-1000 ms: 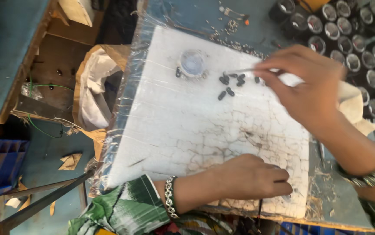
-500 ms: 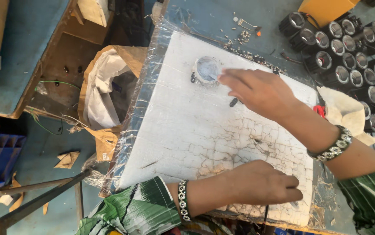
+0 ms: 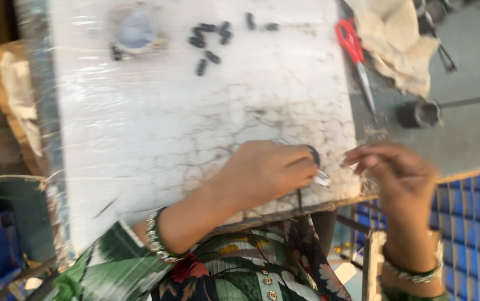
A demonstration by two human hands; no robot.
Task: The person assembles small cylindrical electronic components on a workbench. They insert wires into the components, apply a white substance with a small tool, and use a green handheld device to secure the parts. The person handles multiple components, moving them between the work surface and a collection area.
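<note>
A left hand (image 3: 265,170) rests near the front edge of a white, cracked board (image 3: 195,128) wrapped in clear film, its fingers curled around a small dark round part (image 3: 313,157) with a shiny metal tip. Just beside it, the right hand (image 3: 401,175) hovers at the board's corner, fingers pressed together in a pinch; what they pinch is too blurred to tell. Far beyond the fingers sits a small round clear dish (image 3: 135,30), contents unclear, with loose black pieces (image 3: 212,42) scattered beside it. Beyond the right hand, on the grey counter (image 3: 474,128), lie red-handled scissors (image 3: 356,56), a crumpled beige cloth (image 3: 396,39) and a dark cylindrical cap (image 3: 420,113). A blue crate (image 3: 474,223) stands below the counter edge.
</note>
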